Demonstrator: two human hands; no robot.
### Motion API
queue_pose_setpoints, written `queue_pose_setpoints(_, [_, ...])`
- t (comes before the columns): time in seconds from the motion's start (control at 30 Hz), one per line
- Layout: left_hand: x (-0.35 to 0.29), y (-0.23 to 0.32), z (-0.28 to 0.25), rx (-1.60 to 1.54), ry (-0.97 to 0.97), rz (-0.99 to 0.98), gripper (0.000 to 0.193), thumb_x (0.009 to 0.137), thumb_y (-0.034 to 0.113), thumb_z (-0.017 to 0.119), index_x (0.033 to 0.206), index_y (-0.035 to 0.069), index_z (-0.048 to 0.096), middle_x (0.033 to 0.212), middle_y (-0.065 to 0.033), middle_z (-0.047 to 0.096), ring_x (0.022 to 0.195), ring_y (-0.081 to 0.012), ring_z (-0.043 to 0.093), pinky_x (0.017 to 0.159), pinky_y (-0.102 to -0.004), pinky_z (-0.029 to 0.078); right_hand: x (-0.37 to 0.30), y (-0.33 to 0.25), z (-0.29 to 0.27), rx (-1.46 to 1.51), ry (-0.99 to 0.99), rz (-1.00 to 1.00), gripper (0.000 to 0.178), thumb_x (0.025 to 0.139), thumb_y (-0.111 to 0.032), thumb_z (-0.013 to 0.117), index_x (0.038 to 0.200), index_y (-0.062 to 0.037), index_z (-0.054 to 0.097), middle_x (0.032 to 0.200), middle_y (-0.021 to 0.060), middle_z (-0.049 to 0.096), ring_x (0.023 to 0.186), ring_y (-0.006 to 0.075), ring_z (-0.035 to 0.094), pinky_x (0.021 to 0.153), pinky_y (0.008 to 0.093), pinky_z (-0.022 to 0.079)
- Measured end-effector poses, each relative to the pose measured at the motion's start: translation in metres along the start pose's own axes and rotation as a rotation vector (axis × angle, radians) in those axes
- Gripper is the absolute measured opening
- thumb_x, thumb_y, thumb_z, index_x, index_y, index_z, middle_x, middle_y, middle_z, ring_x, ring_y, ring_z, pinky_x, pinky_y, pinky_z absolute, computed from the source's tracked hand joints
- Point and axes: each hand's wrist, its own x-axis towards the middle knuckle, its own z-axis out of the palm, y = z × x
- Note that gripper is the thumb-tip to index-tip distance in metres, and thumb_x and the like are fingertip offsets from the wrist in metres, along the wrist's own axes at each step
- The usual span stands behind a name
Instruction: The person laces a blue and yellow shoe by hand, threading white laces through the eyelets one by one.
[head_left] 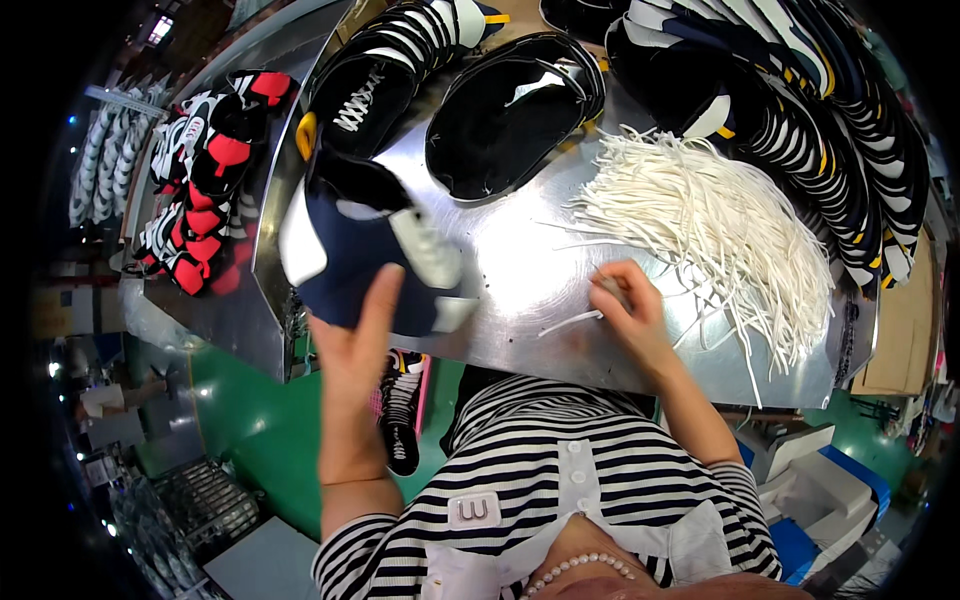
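My left hand (352, 340) grips a navy and white shoe upper (345, 250), thumb on top of it, over the left part of the metal table. The upper is smeared by motion, with its dark opening toward the far side. My right hand (640, 318) is closed in a pinch above the table's near edge. A white shoelace (572, 322) sticks out to the left of its fingertips. Just right of that hand lies a big heap of loose white shoelaces (720, 220).
Nested black, white and yellow shoe uppers (830, 160) are stacked at the far right. Another row of uppers (400, 60) and a dark upper (510, 120) lie at the back. Red, black and white uppers (215, 180) stand left. The metal table (520, 250) ends near my body.
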Motion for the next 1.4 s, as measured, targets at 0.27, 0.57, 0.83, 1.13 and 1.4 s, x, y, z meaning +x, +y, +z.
queue_pose_setpoints(0.27, [0.186, -0.163, 0.0, 1.476, -0.239, 0.416, 0.024, 0.079, 0.005, 0.06, 0.103, 0.001, 0.06, 0.113, -0.019, 0.06, 0.081, -0.0338, 0.068, 0.063, -0.0444, 0.055, -0.042, -0.004, -0.033, -0.904, -0.205, -0.238, 0.031, 0.079, -0.011, 0.075, 0.109, -0.0129, 0.067, 0.105, 0.0087, 0.064, 0.073, 0.026, 0.067, 0.062, 0.034, 0.054])
queue_pose_setpoints(0.57, [0.252, -0.226, 0.035, 0.857, -0.043, 0.466, 0.046, 0.087, 0.022, 0.066, 0.125, -0.001, 0.055, 0.119, -0.0225, 0.057, 0.096, -0.0359, 0.065, 0.082, -0.0426, 0.053, -0.031, 0.012, 0.002, -0.912, -0.333, -0.153, 0.021, 0.083, -0.011, 0.07, 0.101, -0.0118, 0.061, 0.104, 0.0048, 0.061, 0.077, 0.0264, 0.066, 0.06, 0.0353, 0.052])
queue_pose_setpoints(0.83, [0.1, -0.163, 0.049, 0.394, -0.286, -0.183, 0.038, 0.088, 0.036, 0.071, 0.098, 0.0, 0.065, 0.076, -0.0071, 0.064, 0.071, -0.0127, 0.057, 0.065, -0.0297, 0.045, -0.003, -0.08, 0.069, 0.388, -0.748, 0.146, 0.013, 0.092, -0.008, 0.067, 0.104, -0.0027, 0.063, 0.103, 0.0023, 0.065, 0.096, 0.0095, 0.06, 0.086, 0.0254, 0.047])
queue_pose_setpoints(1.13, [0.012, -0.025, 0.02, 0.384, 0.311, 0.706, 0.026, 0.081, 0.001, 0.071, 0.106, -0.001, 0.062, 0.1, -0.0134, 0.06, 0.093, -0.0263, 0.059, 0.085, -0.0353, 0.047, -0.086, -0.047, -0.023, 0.455, -0.004, 0.411, 0.008, 0.09, -0.007, 0.064, 0.097, -0.0069, 0.06, 0.083, 0.0026, 0.06, 0.057, 0.0028, 0.044, 0.045, 0.0152, 0.03])
queue_pose_setpoints(1.4, [-0.09, -0.028, 0.114, 0.346, -0.598, 0.301, 0.068, 0.07, 0.018, 0.08, 0.131, 0.006, 0.052, 0.141, -0.0191, 0.042, 0.13, -0.0407, 0.039, 0.105, -0.0501, 0.035, -0.078, -0.071, 0.007, 0.404, -0.12, 0.3, 0.008, 0.096, -0.011, 0.06, 0.1, -0.005, 0.055, 0.075, 0.0037, 0.061, 0.059, 0.005, 0.05, 0.047, 0.0166, 0.032])
